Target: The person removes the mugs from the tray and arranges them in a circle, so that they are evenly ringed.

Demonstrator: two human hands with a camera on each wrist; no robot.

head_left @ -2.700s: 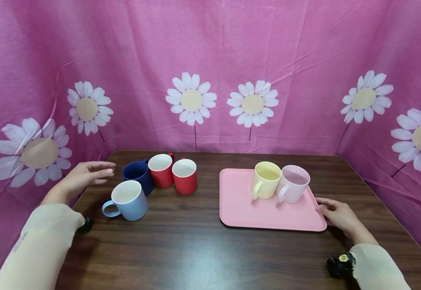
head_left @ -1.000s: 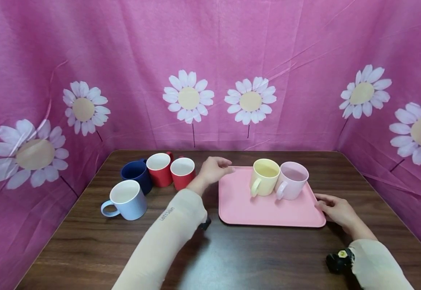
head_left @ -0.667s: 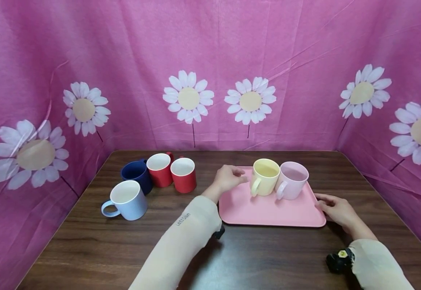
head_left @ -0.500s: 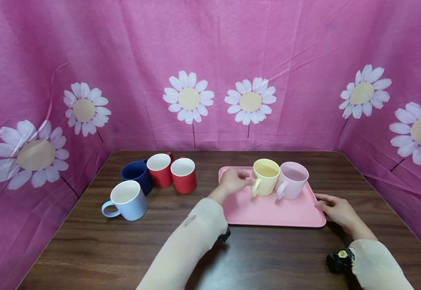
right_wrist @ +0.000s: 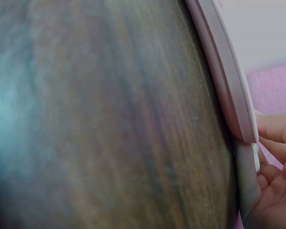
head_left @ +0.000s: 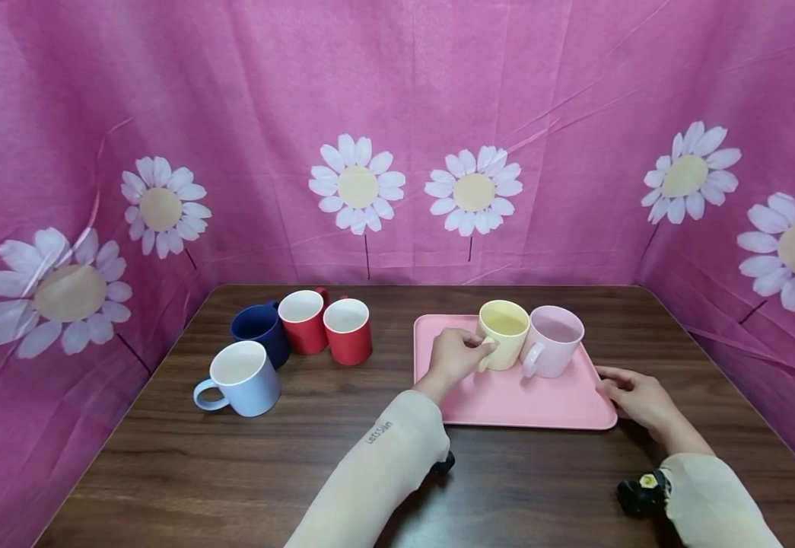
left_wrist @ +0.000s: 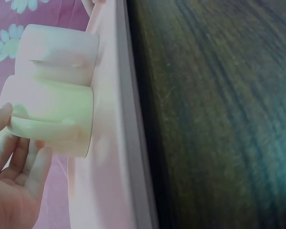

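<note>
A pale yellow mug (head_left: 507,327) stands upright on the pink tray (head_left: 534,403), its handle facing me. My left hand (head_left: 453,358) has its thumb and fingertips at that handle (left_wrist: 47,129), pinching it. Right beside it is a light pink mug (head_left: 554,342), also upright on the tray. At the tray's right edge my right hand (head_left: 643,402) holds the rim between thumb and fingers, as the right wrist view shows beside the tray corner (right_wrist: 229,90). Part of the tray's left side is hidden behind my left hand.
On the left of the wooden table (head_left: 246,472) stand a light blue mug (head_left: 249,387), a dark blue mug (head_left: 274,339) and two red mugs, one nearer (head_left: 351,342) and one farther (head_left: 306,331). A pink flowered cloth (head_left: 411,91) hangs around the back and sides.
My left hand has come from beside the mugs on the left, over the tray's left side, to the yellow mug's handle. My right hand stays at the tray's edge.
</note>
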